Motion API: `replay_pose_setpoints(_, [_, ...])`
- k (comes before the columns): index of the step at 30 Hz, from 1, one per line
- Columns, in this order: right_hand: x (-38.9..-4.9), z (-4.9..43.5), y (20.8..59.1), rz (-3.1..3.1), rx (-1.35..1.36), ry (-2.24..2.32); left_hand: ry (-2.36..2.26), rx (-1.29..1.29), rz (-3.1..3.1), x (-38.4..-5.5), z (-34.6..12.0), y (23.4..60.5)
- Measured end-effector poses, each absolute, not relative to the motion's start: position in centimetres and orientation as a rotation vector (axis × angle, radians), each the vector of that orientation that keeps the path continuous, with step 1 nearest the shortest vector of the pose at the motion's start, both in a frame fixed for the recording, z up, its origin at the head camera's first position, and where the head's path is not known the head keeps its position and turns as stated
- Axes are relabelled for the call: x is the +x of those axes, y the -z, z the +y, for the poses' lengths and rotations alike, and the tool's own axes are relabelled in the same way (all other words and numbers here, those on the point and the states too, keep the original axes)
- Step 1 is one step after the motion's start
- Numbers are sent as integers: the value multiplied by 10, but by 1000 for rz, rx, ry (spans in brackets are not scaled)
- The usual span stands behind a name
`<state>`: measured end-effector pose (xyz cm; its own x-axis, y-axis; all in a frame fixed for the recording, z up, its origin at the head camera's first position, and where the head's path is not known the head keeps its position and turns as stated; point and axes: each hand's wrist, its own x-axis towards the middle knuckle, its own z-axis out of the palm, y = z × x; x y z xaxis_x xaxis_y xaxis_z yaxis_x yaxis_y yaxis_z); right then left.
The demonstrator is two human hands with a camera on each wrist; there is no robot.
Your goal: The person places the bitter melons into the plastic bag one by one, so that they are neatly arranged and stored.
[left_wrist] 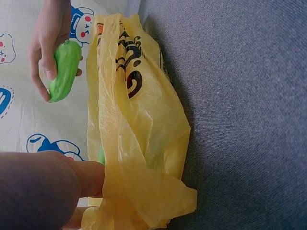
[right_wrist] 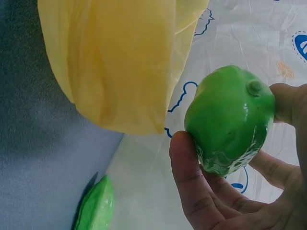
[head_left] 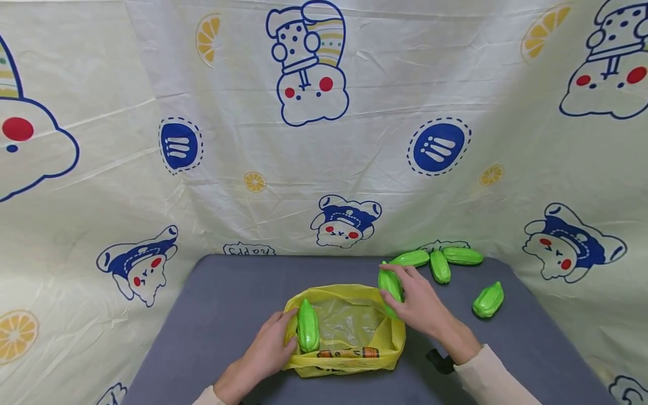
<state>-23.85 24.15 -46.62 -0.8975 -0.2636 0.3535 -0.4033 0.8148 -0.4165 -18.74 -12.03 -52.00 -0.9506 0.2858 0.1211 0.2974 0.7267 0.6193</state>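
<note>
A yellow plastic bag (head_left: 349, 368) stands with its mouth spread open on the table, and black print shows on its side. My left hand (head_left: 270, 343) pinches the bag's left rim between thumb and fingers. One glossy green ridged gourd (head_left: 307, 326) is inside the bag, against that left side. At the bag's right rim, my right hand (head_left: 420, 298) grips another green gourd (right_wrist: 230, 120) between thumb and fingers, above the rim. In the left wrist view, this held gourd (left_wrist: 65, 71) is apart from the bag.
Three green gourds (head_left: 440, 267) lie close together at the table's back right edge. A single gourd (head_left: 488, 300) rests farther right. The grey table (head_left: 228, 298) meets a hanging white printed cloth (head_left: 228, 214) behind it.
</note>
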Motion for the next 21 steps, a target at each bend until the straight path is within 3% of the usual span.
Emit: replay_pose_setpoints(21, [-243, 222, 465, -2794, 551, -754, 1061, -491, -2913, -188, -121, 521])
